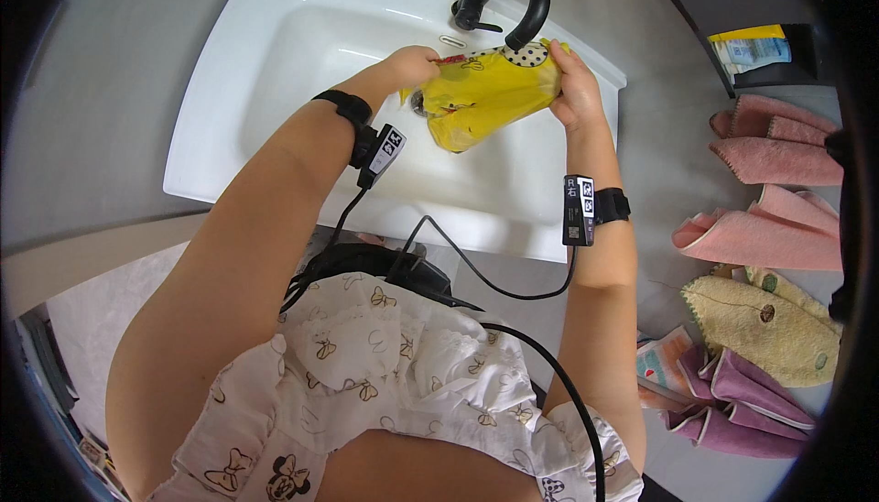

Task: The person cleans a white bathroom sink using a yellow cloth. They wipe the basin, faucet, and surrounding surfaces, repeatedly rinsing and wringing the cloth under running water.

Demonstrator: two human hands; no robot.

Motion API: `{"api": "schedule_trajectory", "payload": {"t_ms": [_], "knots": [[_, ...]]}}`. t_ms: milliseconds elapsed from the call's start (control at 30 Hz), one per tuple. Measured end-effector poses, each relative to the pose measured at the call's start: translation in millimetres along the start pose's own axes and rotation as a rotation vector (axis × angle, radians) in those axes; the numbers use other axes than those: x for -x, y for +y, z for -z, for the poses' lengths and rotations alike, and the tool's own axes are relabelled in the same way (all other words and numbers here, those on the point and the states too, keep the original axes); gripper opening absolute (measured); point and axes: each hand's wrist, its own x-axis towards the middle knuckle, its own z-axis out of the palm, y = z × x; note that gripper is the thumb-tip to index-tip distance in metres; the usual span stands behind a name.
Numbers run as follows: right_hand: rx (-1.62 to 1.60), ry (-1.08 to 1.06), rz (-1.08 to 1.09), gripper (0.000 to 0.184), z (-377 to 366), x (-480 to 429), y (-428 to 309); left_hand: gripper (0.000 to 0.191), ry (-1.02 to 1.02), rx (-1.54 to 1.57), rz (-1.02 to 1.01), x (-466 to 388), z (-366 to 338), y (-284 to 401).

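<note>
A wet-looking yellow printed cloth or thin sheet (pixel 494 93), with a white polka-dot patch and a red strip, is stretched between my hands over a white sink basin (pixel 275 110). My left hand (pixel 413 68) grips its upper left edge. My right hand (pixel 578 86) holds its right end, thumb at the top corner. The black faucet (pixel 525 35) has its spout right above the upper edge. The sheet partly covers the metal drain (pixel 417 102). Whether water runs cannot be told.
Cables hang from the devices strapped to both forearms, across the sink's front rim (pixel 481 244). Pink towels (pixel 762 227), a yellow towel (pixel 762 323) and purple towels (pixel 748 399) hang at the right. Tubes (pixel 755 52) stand in a dark wall shelf at the upper right.
</note>
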Motion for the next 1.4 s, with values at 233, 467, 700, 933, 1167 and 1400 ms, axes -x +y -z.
{"api": "schedule_trajectory", "payload": {"t_ms": [233, 467, 700, 933, 1167, 1400], "knots": [[0.106, 0.044, -0.013, 0.029, 18.0, 2.9, 1.6, 0.027, 0.031, 0.619, 0.046, 0.6, -2.8, 12.0], [0.644, -0.188, 0.106, 0.056, -14.6, -0.9, 40.5, 0.025, -0.155, 0.484, -0.112, 3.0, 1.0, 65.3], [1.024, -0.049, 0.111, 0.043, -32.9, -12.0, 54.7, 0.034, -0.062, 0.536, -0.159, 3.7, 4.7, 75.3], [0.15, 0.072, -0.06, 0.022, -42.9, -22.9, 55.3, 0.046, 0.366, 0.915, 0.324, -8.3, -22.7, 13.2], [-0.262, -0.104, -0.253, 0.023, -48.1, -11.3, 45.5, 0.056, 0.296, 1.39, 0.553, -15.4, -61.1, -37.6], [0.35, 0.214, 0.14, 0.035, -48.7, -11.3, 83.6, 0.048, 0.282, 1.805, 0.336, 4.4, -49.7, 15.7]]}}
